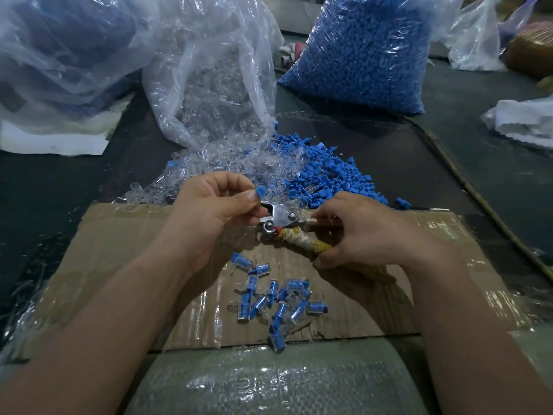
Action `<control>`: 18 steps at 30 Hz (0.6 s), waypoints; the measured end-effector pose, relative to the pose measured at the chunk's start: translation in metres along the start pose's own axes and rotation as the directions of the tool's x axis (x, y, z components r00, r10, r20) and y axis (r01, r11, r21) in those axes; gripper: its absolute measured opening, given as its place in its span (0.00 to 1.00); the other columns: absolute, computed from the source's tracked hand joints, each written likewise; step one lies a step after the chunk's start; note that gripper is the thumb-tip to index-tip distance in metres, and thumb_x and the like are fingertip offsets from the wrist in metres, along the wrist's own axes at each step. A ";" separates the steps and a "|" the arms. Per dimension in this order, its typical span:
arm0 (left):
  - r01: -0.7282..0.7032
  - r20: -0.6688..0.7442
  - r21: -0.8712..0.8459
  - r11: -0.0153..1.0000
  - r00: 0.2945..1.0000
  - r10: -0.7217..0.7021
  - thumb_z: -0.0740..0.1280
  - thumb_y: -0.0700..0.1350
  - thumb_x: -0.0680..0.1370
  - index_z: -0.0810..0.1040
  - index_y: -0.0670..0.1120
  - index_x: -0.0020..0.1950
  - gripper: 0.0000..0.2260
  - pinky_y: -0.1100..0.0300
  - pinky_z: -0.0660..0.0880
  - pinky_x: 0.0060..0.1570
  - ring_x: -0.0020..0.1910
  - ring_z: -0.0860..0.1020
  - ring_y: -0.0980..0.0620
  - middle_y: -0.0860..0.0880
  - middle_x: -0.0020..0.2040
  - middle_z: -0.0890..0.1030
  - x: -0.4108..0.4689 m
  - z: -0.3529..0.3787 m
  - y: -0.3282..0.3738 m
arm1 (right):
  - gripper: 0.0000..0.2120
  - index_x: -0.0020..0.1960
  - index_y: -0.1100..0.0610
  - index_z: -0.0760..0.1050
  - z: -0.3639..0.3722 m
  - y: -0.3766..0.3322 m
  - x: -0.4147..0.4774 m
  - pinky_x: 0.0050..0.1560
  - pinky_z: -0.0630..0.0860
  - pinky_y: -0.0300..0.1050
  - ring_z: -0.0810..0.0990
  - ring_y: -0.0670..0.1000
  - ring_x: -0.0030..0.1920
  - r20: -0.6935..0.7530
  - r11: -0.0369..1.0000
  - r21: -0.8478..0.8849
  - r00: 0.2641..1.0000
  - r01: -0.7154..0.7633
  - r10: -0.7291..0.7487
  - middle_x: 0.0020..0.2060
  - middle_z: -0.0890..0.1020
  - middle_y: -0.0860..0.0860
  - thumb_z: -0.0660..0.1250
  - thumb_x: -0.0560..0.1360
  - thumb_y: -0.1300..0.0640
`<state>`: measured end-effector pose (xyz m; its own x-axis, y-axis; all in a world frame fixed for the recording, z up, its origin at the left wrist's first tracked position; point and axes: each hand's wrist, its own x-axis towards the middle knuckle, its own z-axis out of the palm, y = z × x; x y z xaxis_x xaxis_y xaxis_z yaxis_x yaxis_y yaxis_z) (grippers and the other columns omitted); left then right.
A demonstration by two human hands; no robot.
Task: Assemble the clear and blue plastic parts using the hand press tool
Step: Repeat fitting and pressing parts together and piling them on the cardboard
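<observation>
The step in hand is judged to be the loading of the tool. A small blue plastic part [260, 191] is pinched between the thumb and the forefinger of the left hand [215, 211] and is held right at the head of the silver metal hand press tool [279, 218]. Whether a clear piece is already joined to it cannot be told, as the fingers hide it. The other fingers of the left hand are curled under the tool head. The right hand [362, 232] is wrapped around the handles bound in yellowish tape [302, 239], to the right of the head. The handles seem not fully squeezed. The tool is held just above the brown cardboard sheet [119, 235], which lies on the dark table [59, 181].

For the next move, the part probably has to be seated straight in the jaws and the handles pressed together, with the left fingertips kept clear. A small group of finished blue-and-clear pieces [275, 298] lies on the near part of the cardboard. The loose heaps of clear plastic parts [227, 163] and of blue plastic parts [326, 175] lie beyond the hands, so much work is judged to remain.
</observation>
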<state>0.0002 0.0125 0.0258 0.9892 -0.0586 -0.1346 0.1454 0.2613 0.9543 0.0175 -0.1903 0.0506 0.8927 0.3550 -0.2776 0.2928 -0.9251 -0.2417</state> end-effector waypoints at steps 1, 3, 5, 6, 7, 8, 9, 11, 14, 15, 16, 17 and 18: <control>-0.001 0.001 0.007 1.000 1.000 0.001 0.66 0.35 0.66 0.75 0.40 0.39 0.03 0.63 0.78 0.28 0.31 0.80 0.51 0.47 0.29 0.81 0.000 0.000 0.000 | 0.25 0.57 0.46 0.71 0.000 -0.001 0.000 0.44 0.68 0.42 0.69 0.44 0.46 -0.020 1.000 -0.011 1.000 0.001 -0.001 0.44 0.69 0.40 0.73 0.63 0.43; -0.003 0.007 0.023 1.000 1.000 0.003 0.66 0.36 0.66 0.75 0.40 0.39 0.04 0.63 0.77 0.27 0.31 0.80 0.51 0.47 0.29 0.81 0.000 -0.001 0.001 | 0.19 0.53 0.48 0.74 0.000 -0.002 0.001 0.42 0.69 0.41 0.70 0.44 0.43 -0.052 1.000 -0.029 0.999 -0.005 0.003 0.42 0.71 0.41 0.70 0.64 0.46; -0.008 0.008 0.030 1.000 1.000 0.008 0.66 0.38 0.64 0.75 0.40 0.39 0.06 0.63 0.77 0.27 0.30 0.80 0.51 0.47 0.29 0.81 0.000 -0.001 0.001 | 0.12 0.47 0.50 0.77 0.001 -0.004 0.003 0.38 0.69 0.41 0.71 0.44 0.40 -0.082 0.999 -0.042 0.997 -0.010 0.006 0.38 0.73 0.44 0.69 0.66 0.47; -0.012 0.006 0.032 0.999 1.000 0.011 0.66 0.38 0.64 0.75 0.40 0.39 0.06 0.63 0.77 0.27 0.30 0.80 0.52 0.47 0.29 0.81 0.001 -0.001 0.000 | 0.08 0.45 0.50 0.77 0.002 -0.005 0.004 0.36 0.69 0.42 0.71 0.44 0.38 -0.100 0.998 -0.052 0.995 -0.017 0.012 0.36 0.74 0.45 0.68 0.67 0.49; -0.016 0.003 0.030 0.999 1.000 0.016 0.66 0.38 0.64 0.75 0.40 0.39 0.06 0.63 0.77 0.27 0.30 0.80 0.52 0.47 0.29 0.81 0.001 -0.001 0.000 | 0.06 0.44 0.51 0.77 0.004 -0.006 0.006 0.36 0.70 0.43 0.72 0.46 0.38 -0.123 0.997 -0.072 0.992 -0.030 0.021 0.36 0.75 0.46 0.67 0.67 0.52; -0.020 -0.001 0.026 0.999 1.000 0.020 0.66 0.37 0.65 0.75 0.40 0.40 0.05 0.63 0.77 0.27 0.30 0.80 0.52 0.47 0.29 0.81 0.001 -0.001 0.000 | 0.05 0.43 0.51 0.76 0.005 -0.007 0.007 0.37 0.72 0.44 0.73 0.47 0.38 -0.148 0.995 -0.092 0.989 -0.045 0.031 0.36 0.75 0.47 0.66 0.68 0.55; -0.023 -0.005 0.019 1.000 1.000 0.023 0.66 0.36 0.67 0.74 0.40 0.40 0.04 0.64 0.77 0.27 0.30 0.80 0.52 0.48 0.29 0.81 0.001 -0.001 0.000 | 0.05 0.44 0.51 0.76 0.007 -0.008 0.008 0.40 0.74 0.46 0.73 0.48 0.39 -0.169 0.993 -0.103 0.985 -0.058 0.040 0.37 0.75 0.47 0.66 0.68 0.57; -0.029 -0.012 0.000 1.000 1.000 0.029 0.65 0.35 0.68 0.74 0.40 0.40 0.03 0.63 0.77 0.26 0.30 0.80 0.53 0.47 0.29 0.81 0.001 -0.001 -0.001 | 0.05 0.44 0.52 0.74 0.009 -0.007 0.009 0.42 0.74 0.49 0.73 0.48 0.41 -0.192 0.993 -0.104 0.980 -0.064 0.043 0.39 0.74 0.48 0.65 0.68 0.58; -0.044 -0.022 -0.030 0.999 0.999 0.043 0.66 0.37 0.65 0.74 0.40 0.40 0.05 0.64 0.78 0.28 0.29 0.80 0.53 0.47 0.28 0.81 0.002 0.000 -0.002 | 0.05 0.45 0.52 0.71 0.012 -0.002 0.009 0.42 0.71 0.47 0.70 0.48 0.42 -0.218 0.996 -0.086 0.976 -0.031 0.011 0.40 0.71 0.46 0.64 0.70 0.57; -0.053 -0.024 -0.033 0.998 0.998 0.052 0.66 0.37 0.65 0.74 0.41 0.40 0.05 0.64 0.78 0.29 0.30 0.80 0.53 0.48 0.28 0.81 0.002 -0.001 -0.002 | 0.06 0.46 0.52 0.70 0.013 0.000 0.009 0.42 0.70 0.45 0.69 0.47 0.43 -0.236 0.997 -0.077 0.972 -0.016 -0.002 0.41 0.70 0.46 0.65 0.70 0.57; -0.064 -0.030 -0.031 0.997 0.998 0.063 0.66 0.37 0.65 0.74 0.41 0.40 0.05 0.64 0.78 0.29 0.30 0.80 0.53 0.48 0.29 0.81 0.002 -0.001 -0.002 | 0.06 0.46 0.51 0.69 0.013 0.001 0.009 0.41 0.67 0.44 0.68 0.47 0.44 -0.263 0.998 -0.067 0.965 0.000 -0.018 0.42 0.70 0.47 0.65 0.71 0.56; -0.076 -0.038 -0.028 0.997 0.996 0.075 0.66 0.37 0.66 0.74 0.41 0.40 0.05 0.64 0.78 0.30 0.31 0.80 0.53 0.48 0.29 0.81 0.003 -0.002 -0.003 | 0.07 0.47 0.51 0.67 0.013 0.002 0.010 0.41 0.65 0.43 0.67 0.47 0.44 -0.298 0.998 -0.053 0.954 0.017 -0.032 0.43 0.69 0.47 0.65 0.72 0.55; -0.090 -0.049 -0.026 0.996 0.995 0.088 0.66 0.37 0.66 0.74 0.42 0.40 0.04 0.64 0.78 0.30 0.31 0.81 0.53 0.48 0.29 0.81 0.003 -0.002 -0.004 | 0.08 0.47 0.50 0.66 0.012 0.002 0.010 0.39 0.63 0.41 0.66 0.46 0.43 -0.335 0.999 -0.032 0.941 0.036 -0.044 0.43 0.69 0.47 0.65 0.73 0.53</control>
<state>0.0028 0.0134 0.0214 0.9980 0.0117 -0.0627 0.0566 0.2908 0.9551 0.0224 -0.1869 0.0362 0.9420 0.3301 0.0606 0.3352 -0.9157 -0.2216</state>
